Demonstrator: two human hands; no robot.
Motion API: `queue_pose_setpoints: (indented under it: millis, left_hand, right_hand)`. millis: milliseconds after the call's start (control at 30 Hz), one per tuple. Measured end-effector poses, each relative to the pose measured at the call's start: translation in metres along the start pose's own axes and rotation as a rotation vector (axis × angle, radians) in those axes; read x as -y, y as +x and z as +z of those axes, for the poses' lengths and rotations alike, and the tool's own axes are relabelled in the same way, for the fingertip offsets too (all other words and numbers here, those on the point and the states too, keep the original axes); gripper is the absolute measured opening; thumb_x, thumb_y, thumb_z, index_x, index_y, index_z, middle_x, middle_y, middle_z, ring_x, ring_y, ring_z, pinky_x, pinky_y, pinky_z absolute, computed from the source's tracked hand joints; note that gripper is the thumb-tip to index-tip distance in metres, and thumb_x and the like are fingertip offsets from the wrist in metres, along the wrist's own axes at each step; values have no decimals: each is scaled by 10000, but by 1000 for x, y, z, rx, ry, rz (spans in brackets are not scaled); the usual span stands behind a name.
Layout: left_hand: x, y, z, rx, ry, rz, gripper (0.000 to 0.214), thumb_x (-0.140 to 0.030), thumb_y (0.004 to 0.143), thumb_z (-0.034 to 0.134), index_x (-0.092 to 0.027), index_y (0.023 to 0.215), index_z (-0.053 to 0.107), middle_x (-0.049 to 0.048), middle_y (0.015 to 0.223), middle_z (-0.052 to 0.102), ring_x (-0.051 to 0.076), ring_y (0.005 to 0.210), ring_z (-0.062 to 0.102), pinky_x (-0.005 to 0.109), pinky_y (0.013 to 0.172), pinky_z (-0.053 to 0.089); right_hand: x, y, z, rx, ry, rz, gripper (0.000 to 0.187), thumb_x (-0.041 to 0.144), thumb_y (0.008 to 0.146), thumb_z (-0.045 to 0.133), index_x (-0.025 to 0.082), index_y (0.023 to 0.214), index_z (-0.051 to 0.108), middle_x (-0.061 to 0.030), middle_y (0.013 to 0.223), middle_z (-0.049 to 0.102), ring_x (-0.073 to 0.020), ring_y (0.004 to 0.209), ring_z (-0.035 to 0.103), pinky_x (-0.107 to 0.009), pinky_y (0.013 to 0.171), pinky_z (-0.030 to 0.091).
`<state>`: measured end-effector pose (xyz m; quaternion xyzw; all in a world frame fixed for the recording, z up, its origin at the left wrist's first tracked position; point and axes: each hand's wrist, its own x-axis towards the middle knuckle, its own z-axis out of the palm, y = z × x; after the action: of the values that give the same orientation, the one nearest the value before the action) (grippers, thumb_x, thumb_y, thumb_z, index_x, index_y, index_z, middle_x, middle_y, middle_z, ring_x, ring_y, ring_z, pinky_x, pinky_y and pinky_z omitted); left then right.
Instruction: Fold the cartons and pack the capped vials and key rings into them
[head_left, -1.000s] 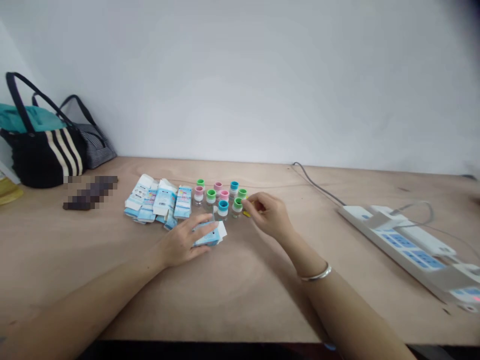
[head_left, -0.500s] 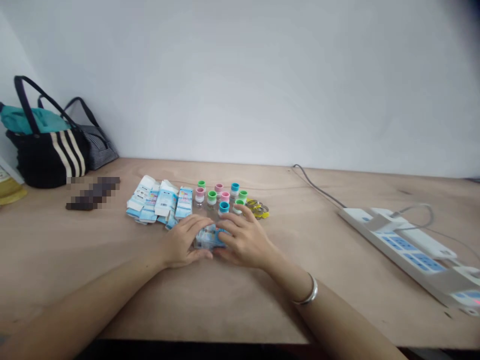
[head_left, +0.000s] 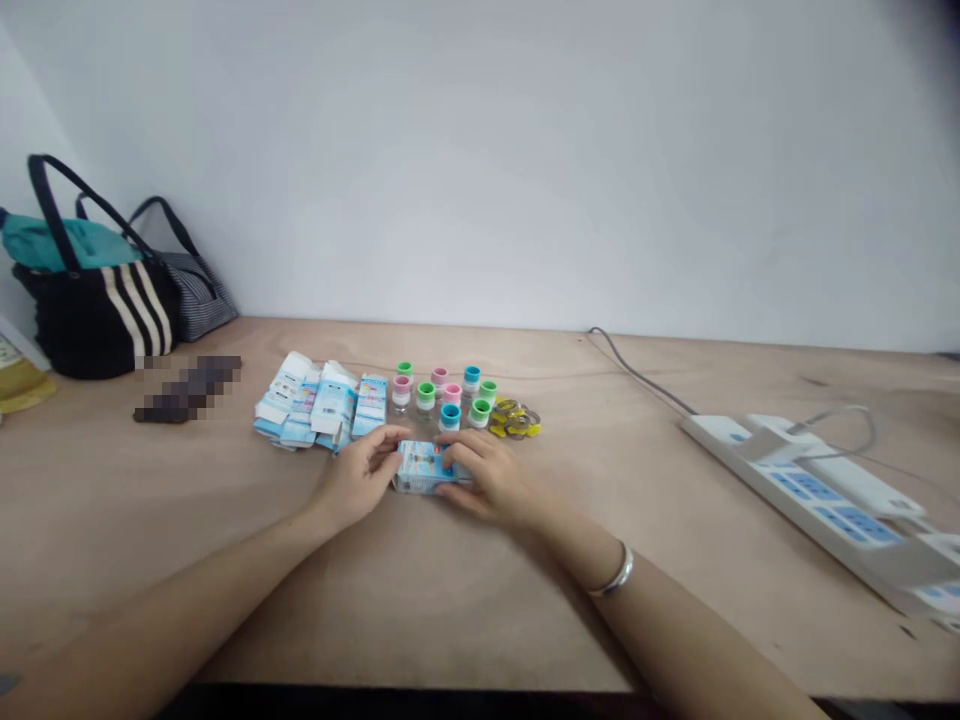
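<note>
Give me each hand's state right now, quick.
Left hand: curled at the left end of the blue box; whether it grips cannot be told.
Right hand: closed over the blue box's right end, holding it.

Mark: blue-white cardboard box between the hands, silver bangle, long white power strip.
Box (head_left: 424,463), head view: printed top.
Bangle (head_left: 626,570), head view: outer band.
Power strip (head_left: 814,503), head view: socketed top.

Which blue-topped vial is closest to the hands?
Front blue-topped vial, just beyond the right hand; the rear blue-topped vial stands farther back.
</note>
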<state>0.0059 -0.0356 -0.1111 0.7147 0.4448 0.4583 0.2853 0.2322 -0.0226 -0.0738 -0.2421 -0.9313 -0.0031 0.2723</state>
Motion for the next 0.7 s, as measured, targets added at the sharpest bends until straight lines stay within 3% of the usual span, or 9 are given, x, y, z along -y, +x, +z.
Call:
queue_pose_setpoints:
  millis: [100, 233, 367, 567, 700]
  left_hand:
    - [3, -3, -4, -46, 104, 47, 323, -133, 857, 416, -206, 1129, 573, 51, 1104, 665, 188, 1042, 631, 358, 892, 539]
    - [-5, -6, -15, -83, 426, 328, 352, -126, 874, 413, -223, 1168, 580, 59, 1192, 629, 205, 1139, 571, 413, 1001, 461]
    - [-17, -6, -19, 60, 623, 567, 380, -251, 875, 513, -194, 1251, 526, 91, 1263, 590, 233, 1195, 527, 427, 1044, 418]
    - [-14, -7, -17, 332, 687, 652, 283, -345, 864, 546, -189, 1089, 617, 88, 1101, 666, 224, 1028, 621, 404, 963, 472]
    - [-11, -6, -15, 310, 698, 645, 212, -257, 893, 495, -190, 1026, 645, 84, 988, 692, 204, 899, 655, 353, 829, 519]
  right_hand:
    - [-2, -1, 2, -15, 19, -9, 173, 318, 830, 605, 194, 911, 516, -120, 1132, 602, -225, 993, 566, -359, 827, 451]
    - [-1, -2, 1, -41, -26, -28, 133, 293, 834, 587, 188, 889, 526, -123, 1124, 603, -225, 973, 558, -363, 813, 441]
    - [6, -1, 0, 57, -160, -113, 46, 224, 846, 528, 180, 841, 539, -125, 1067, 624, -219, 910, 558, -349, 765, 425]
    - [15, -2, 7, 210, -219, -141, 48, 182, 809, 512, 188, 766, 532, -73, 785, 636, -186, 713, 545, -323, 692, 407]
    - [13, -2, 2, 154, -70, -53, 77, 143, 793, 520, 178, 841, 570, -46, 726, 639, -158, 640, 551, -290, 654, 414]
